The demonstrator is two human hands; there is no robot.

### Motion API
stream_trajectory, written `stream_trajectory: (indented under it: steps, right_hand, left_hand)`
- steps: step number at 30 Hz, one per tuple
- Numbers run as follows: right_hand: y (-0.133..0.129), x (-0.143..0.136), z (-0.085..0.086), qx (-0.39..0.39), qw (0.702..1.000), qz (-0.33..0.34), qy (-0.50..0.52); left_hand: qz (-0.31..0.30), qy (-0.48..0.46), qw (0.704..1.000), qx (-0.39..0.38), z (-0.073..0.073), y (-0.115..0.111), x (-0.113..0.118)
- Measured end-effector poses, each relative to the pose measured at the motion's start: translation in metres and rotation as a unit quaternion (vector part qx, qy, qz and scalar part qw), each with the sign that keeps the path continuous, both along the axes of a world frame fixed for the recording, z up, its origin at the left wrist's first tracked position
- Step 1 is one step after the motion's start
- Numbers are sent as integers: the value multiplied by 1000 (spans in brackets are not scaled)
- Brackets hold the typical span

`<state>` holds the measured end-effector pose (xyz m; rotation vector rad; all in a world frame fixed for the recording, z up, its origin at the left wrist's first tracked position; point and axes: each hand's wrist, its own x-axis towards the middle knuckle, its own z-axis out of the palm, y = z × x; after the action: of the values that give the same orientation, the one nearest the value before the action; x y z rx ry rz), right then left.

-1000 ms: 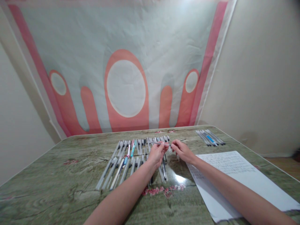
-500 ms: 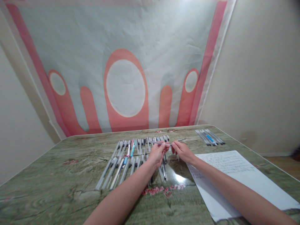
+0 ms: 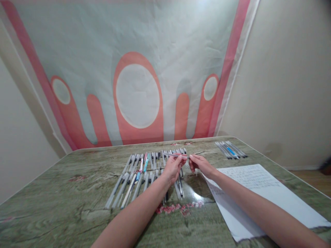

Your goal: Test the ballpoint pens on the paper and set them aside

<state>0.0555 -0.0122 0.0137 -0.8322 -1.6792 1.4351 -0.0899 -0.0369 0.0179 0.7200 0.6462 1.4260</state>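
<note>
My left hand pinches a thin clear pen that points to the left, above the rows of pens. At the pen's right end my right hand is closed, its fingertips on that end. Beneath and left of my hands, clear pens with dark grips lie side by side in two rows. Among them are a teal pen, a pink and white pen and a cream pen. My left hand and forearm cover part of the rows.
A handwritten sheet of paper lies under my right forearm. Several pens, one with a blue label, form a group at the back right of the wood-patterned table. A patterned cloth hangs behind the table.
The view has shifted slightly. Both hands stay close together on the pen, with hardly any movement.
</note>
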Motion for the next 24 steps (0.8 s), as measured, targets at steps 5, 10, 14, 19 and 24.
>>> stream_trajectory:
  steps: [5,10,14,19,24]
  right_hand:
    - [1,3,7,71,997,-12,8]
    - [-3,4,17,234,971,-11,-44]
    - [-1,7,22,265,959,-76,-66]
    - [14,27,32,196,960,-196,-42]
    - [16,54,36,136,962,-232,-43]
  left_hand:
    - [-12,-42,998,-36,9,-2,1]
    - [-67,-33,995,-72,12,-6,17]
    - [-45,99,992,-68,2,-12,42]
    - [-95,485,845,204,-8,-43,64]
    - [-113,669,666,310,-6,-66,75]
